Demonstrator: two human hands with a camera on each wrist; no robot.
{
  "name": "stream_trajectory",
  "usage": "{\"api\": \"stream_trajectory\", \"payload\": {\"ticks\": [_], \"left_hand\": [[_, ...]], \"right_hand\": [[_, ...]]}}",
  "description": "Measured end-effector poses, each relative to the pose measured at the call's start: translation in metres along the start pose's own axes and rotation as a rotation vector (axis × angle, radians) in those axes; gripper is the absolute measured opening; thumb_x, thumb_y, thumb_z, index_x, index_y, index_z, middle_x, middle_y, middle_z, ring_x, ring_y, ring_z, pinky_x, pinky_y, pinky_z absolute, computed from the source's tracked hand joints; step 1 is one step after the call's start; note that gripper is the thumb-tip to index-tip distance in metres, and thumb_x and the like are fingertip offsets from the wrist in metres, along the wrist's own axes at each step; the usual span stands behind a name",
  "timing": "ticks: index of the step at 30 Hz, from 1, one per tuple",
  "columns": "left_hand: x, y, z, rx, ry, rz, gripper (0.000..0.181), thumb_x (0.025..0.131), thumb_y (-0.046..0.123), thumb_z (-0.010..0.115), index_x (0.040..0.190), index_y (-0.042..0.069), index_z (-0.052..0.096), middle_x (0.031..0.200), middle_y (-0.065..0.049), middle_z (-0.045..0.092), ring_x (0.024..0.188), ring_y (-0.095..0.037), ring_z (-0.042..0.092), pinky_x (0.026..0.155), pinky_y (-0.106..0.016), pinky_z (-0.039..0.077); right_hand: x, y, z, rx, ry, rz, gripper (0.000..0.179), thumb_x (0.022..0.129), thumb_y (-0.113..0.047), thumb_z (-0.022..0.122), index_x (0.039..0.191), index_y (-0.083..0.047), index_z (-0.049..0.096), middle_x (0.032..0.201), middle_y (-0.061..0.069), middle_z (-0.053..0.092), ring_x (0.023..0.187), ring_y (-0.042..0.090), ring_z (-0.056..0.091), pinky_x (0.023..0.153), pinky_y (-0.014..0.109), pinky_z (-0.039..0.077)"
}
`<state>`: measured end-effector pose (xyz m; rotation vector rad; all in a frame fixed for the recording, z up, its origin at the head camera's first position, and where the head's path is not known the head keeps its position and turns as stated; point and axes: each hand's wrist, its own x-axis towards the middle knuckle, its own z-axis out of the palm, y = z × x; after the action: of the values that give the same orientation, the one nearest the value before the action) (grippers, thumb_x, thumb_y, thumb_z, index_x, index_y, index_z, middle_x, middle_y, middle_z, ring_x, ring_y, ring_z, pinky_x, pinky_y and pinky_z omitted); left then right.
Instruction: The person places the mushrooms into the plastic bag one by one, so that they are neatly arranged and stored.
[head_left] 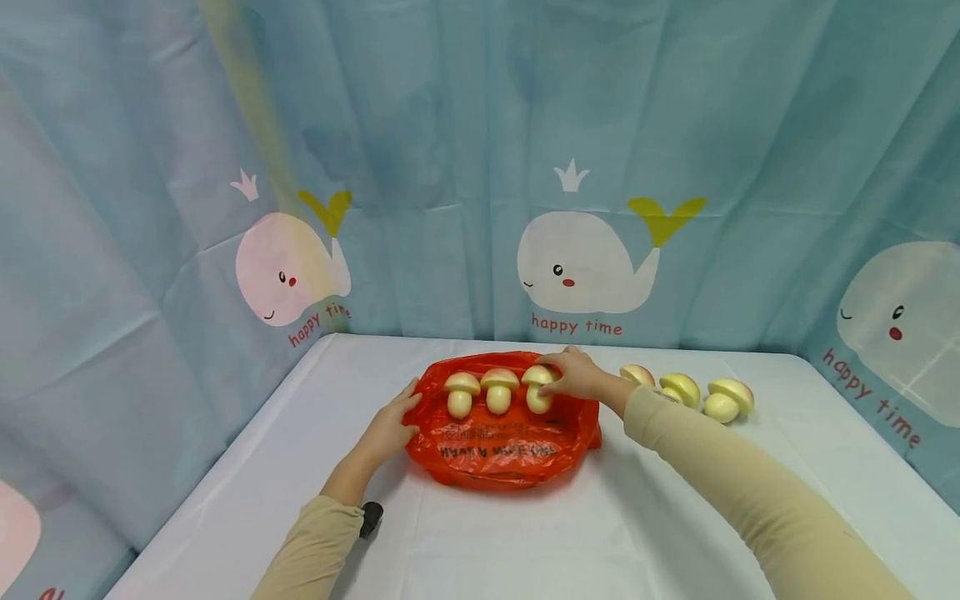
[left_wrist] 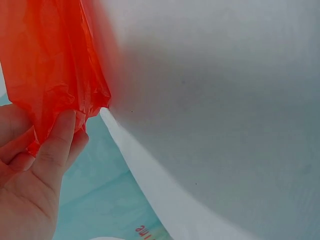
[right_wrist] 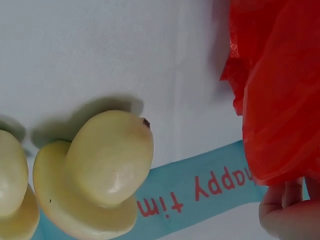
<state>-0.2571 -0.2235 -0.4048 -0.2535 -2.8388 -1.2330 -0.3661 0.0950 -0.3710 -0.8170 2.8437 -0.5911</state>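
Observation:
A red plastic bag [head_left: 495,467] with dark printing lies spread on the white table. Three toy mushrooms stand in a row on it: a left one [head_left: 461,395], a middle one [head_left: 498,392] and a right one [head_left: 537,390]. My left hand [head_left: 387,429] pinches the bag's left edge, thumb against the plastic, as the left wrist view shows. With thumb and fingers round its cap and stem, my right hand [head_left: 577,375] holds the right mushroom. In the right wrist view the bag hides that mushroom and most of the fingers.
Right of the bag, partly behind my right forearm, are three more mushrooms, the outermost one [head_left: 729,400] fully visible. A blue whale-print curtain [head_left: 465,275] hangs behind the white table [head_left: 510,542]. A small black object [head_left: 371,518] shows beside my left wrist.

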Motion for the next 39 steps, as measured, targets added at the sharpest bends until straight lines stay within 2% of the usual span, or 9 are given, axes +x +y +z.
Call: {"api": "stream_trajectory", "payload": {"ticks": [8, 12, 16, 20, 26, 31, 35, 39], "left_hand": [[-0.001, 0.002, -0.001, 0.001, -0.001, 0.0, 0.057, 0.085, -0.016, 0.054, 0.139, -0.016, 0.037, 0.158, -0.019, 0.019, 0.143, -0.039, 0.018, 0.112, -0.051, 0.025], [-0.003, 0.003, 0.0, -0.001, 0.003, -0.004, 0.056, 0.085, -0.016, 0.054, 0.139, -0.017, 0.038, 0.158, -0.019, 0.02, 0.143, -0.04, 0.019, 0.112, -0.052, 0.026], [-0.004, 0.004, 0.0, -0.005, 0.001, -0.008, 0.056, 0.085, -0.016, 0.054, 0.139, -0.016, 0.038, 0.158, -0.019, 0.02, 0.143, -0.04, 0.019, 0.112, -0.052, 0.025], [-0.003, 0.005, 0.0, -0.006, -0.001, -0.007, 0.056, 0.085, -0.016, 0.054, 0.139, -0.017, 0.037, 0.158, -0.019, 0.019, 0.143, -0.041, 0.018, 0.111, -0.053, 0.026], [-0.003, 0.004, -0.001, -0.006, -0.001, -0.005, 0.056, 0.086, -0.016, 0.053, 0.14, -0.016, 0.037, 0.159, -0.018, 0.019, 0.143, -0.04, 0.018, 0.111, -0.052, 0.026], [-0.002, 0.004, -0.001, 0.0, 0.001, 0.005, 0.056, 0.086, -0.015, 0.053, 0.14, -0.016, 0.038, 0.158, -0.019, 0.019, 0.143, -0.04, 0.018, 0.112, -0.052, 0.025], [-0.002, 0.005, -0.001, 0.001, 0.0, 0.002, 0.056, 0.086, -0.015, 0.053, 0.14, -0.016, 0.037, 0.158, -0.019, 0.019, 0.143, -0.04, 0.018, 0.112, -0.052, 0.025], [-0.002, 0.004, -0.002, 0.002, 0.001, -0.003, 0.056, 0.086, -0.015, 0.053, 0.14, -0.016, 0.038, 0.158, -0.019, 0.019, 0.143, -0.04, 0.017, 0.112, -0.052, 0.025]], "right_hand": [[0.001, -0.005, 0.008, -0.057, -0.012, 0.026, 0.059, 0.085, -0.033, 0.074, 0.134, -0.005, 0.058, 0.112, 0.01, 0.061, 0.097, 0.026, 0.044, 0.081, 0.039, 0.04], [0.001, -0.009, 0.01, -0.05, -0.023, 0.03, 0.057, 0.085, -0.031, 0.074, 0.133, -0.003, 0.058, 0.115, 0.011, 0.063, 0.096, 0.026, 0.046, 0.081, 0.039, 0.04], [0.0, -0.012, 0.01, -0.046, -0.022, 0.024, 0.056, 0.086, -0.029, 0.074, 0.131, 0.0, 0.059, 0.121, 0.013, 0.064, 0.098, 0.027, 0.048, 0.086, 0.043, 0.043], [-0.001, -0.012, 0.007, -0.009, -0.023, 0.028, 0.056, 0.086, -0.026, 0.074, 0.133, 0.0, 0.057, 0.128, 0.015, 0.06, 0.108, 0.03, 0.048, 0.097, 0.046, 0.044], [-0.008, -0.008, -0.006, 0.075, 0.005, 0.014, 0.053, 0.087, -0.022, 0.073, 0.133, 0.0, 0.058, 0.136, 0.019, 0.053, 0.124, 0.038, 0.042, 0.106, 0.053, 0.037], [-0.023, -0.003, -0.021, 0.137, 0.045, -0.01, 0.051, 0.088, -0.018, 0.071, 0.133, 0.001, 0.056, 0.138, 0.021, 0.051, 0.132, 0.042, 0.036, 0.108, 0.06, 0.03], [-0.038, 0.004, -0.033, 0.151, 0.073, -0.045, 0.051, 0.089, -0.02, 0.07, 0.132, 0.002, 0.055, 0.137, 0.023, 0.05, 0.128, 0.043, 0.041, 0.105, 0.058, 0.035], [-0.051, 0.014, -0.042, 0.164, 0.093, -0.098, 0.051, 0.088, -0.027, 0.071, 0.128, 0.002, 0.058, 0.131, 0.022, 0.054, 0.118, 0.044, 0.047, 0.097, 0.057, 0.043]]}}
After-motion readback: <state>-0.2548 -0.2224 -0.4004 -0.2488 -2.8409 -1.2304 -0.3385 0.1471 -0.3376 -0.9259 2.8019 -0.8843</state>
